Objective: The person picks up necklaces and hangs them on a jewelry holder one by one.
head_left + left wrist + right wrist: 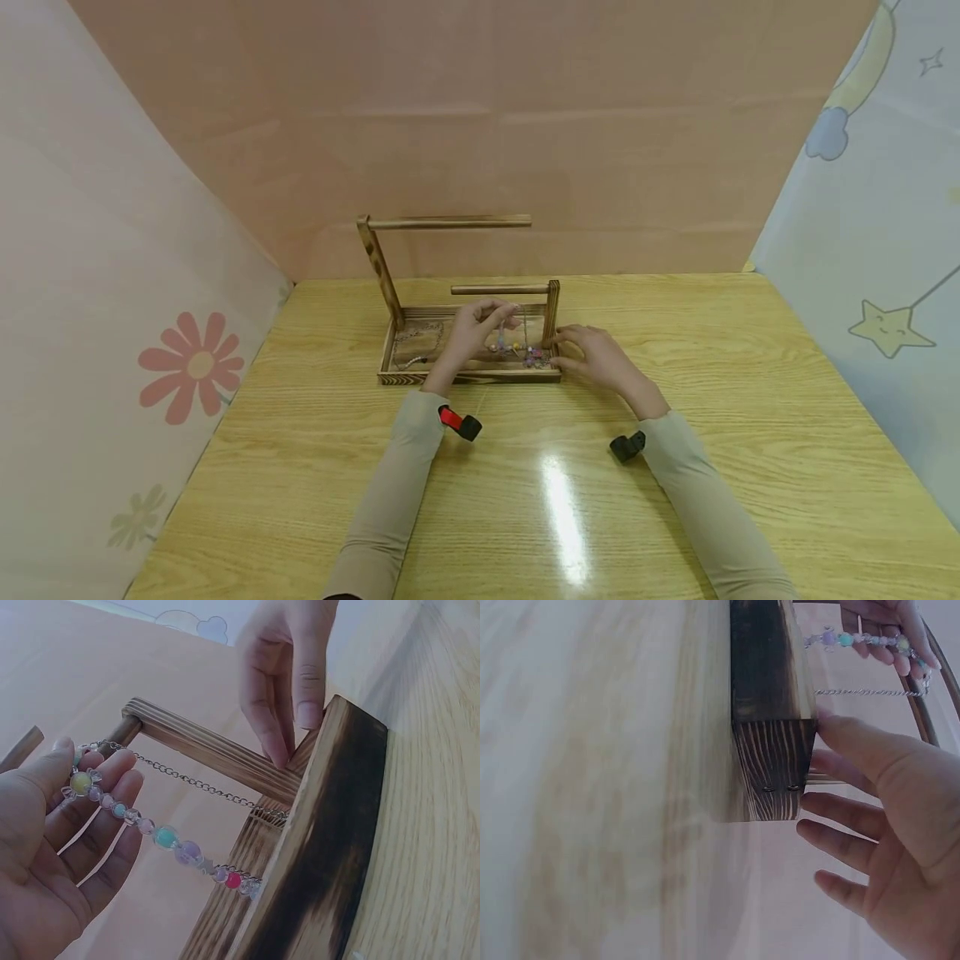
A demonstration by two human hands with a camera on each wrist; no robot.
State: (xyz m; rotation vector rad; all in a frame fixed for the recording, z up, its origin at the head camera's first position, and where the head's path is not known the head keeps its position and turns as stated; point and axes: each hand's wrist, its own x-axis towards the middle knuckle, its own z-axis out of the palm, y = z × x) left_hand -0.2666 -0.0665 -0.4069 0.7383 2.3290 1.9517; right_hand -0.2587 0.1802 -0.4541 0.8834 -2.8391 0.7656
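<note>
"Two hands at work. State of each, nearest first?"

"My right hand [592,358] is at the right end of the wooden tray [510,378], fingers loosely parted, tips at the wood; how hard they press, I cannot tell. My left hand [472,327] pinches the beaded strand [187,852] by its upper part, remaining fingers spread."

"Where does the strand run?"

"Down from my pinch as two lengths, beads [164,838] and metal chain [191,781], into the tray's right part."

"Expected handling?"

"Judgement: light and limp. The round beads look smooth, probably slippery; the links could snag. I rate the stringing as the fragile part, so no sharp tugs. Best hold: a soft pinch on the chain, close to the beads."

"Beyond that?"

"A short bar [499,289], then a longer, higher bar [450,223]; farthest, the pink backdrop [637,167]."
</note>
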